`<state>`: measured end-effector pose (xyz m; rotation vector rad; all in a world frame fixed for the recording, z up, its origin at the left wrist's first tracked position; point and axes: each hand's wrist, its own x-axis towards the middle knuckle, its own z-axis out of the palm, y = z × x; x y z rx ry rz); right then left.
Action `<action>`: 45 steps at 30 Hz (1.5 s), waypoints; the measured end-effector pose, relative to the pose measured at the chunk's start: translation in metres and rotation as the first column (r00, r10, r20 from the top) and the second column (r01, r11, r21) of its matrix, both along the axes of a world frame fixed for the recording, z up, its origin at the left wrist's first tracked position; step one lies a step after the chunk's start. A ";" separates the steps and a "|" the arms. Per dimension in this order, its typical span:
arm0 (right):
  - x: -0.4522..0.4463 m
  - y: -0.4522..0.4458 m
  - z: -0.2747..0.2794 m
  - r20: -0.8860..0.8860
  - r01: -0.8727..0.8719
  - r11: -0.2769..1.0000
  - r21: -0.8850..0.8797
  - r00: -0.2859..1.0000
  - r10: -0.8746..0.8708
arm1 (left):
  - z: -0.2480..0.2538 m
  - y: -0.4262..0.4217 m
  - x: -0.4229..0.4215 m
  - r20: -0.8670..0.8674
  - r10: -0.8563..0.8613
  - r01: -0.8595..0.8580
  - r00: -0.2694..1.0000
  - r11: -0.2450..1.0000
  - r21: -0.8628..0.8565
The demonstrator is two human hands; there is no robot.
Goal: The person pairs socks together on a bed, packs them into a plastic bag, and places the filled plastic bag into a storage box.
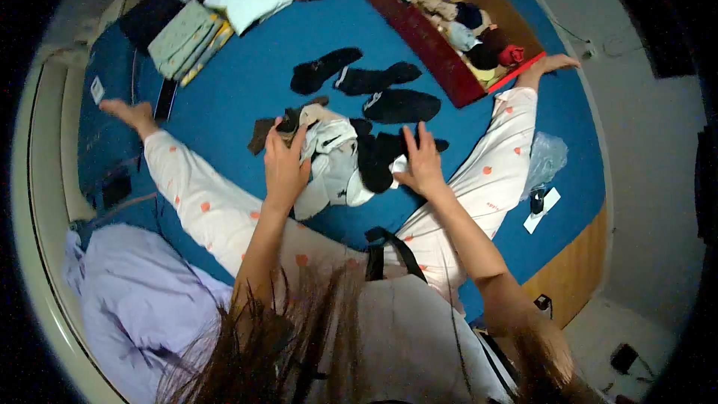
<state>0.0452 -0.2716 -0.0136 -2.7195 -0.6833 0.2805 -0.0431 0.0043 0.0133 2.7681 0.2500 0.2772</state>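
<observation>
A loose pile of white and grey socks (pixel 336 168) lies between my legs on the blue bedsheet. My left hand (pixel 286 161) rests at its left side, fingers spread, beside some brown socks (pixel 259 135). Black socks (pixel 378 161) make up the right part of the pile. My right hand (pixel 423 164) is there with fingers and thumb apart, touching or just over the black and white fabric; which of these I cannot tell. Beyond the pile, separate black socks lie flat: one on the left (pixel 325 69), one in the middle (pixel 378 78), one nearer (pixel 402 107).
A red box (pixel 426 52) with several rolled socks stands at the far right by my foot. Folded cloths (pixel 191 41) and a white folded cloth (pixel 250 0) lie far left. A clear plastic bag (pixel 547 158) is right of my leg; a lilac garment (pixel 142 307) lies near left.
</observation>
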 end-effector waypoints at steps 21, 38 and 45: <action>0.011 -0.022 0.041 0.040 0.103 0.605 0.789 0.975 -0.219 | -0.030 -0.019 0.013 -0.209 -0.285 0.091 0.935 0.765 -0.638; 0.054 -0.307 -0.059 0.367 0.831 0.522 0.194 0.432 -0.824 | -0.009 -0.020 0.022 -0.212 -0.397 0.266 0.893 0.845 -0.464; 0.038 -0.246 0.077 -0.583 0.480 -0.528 0.700 0.811 -0.037 | 0.030 -0.032 0.017 -0.064 -0.093 0.041 0.994 0.826 -0.563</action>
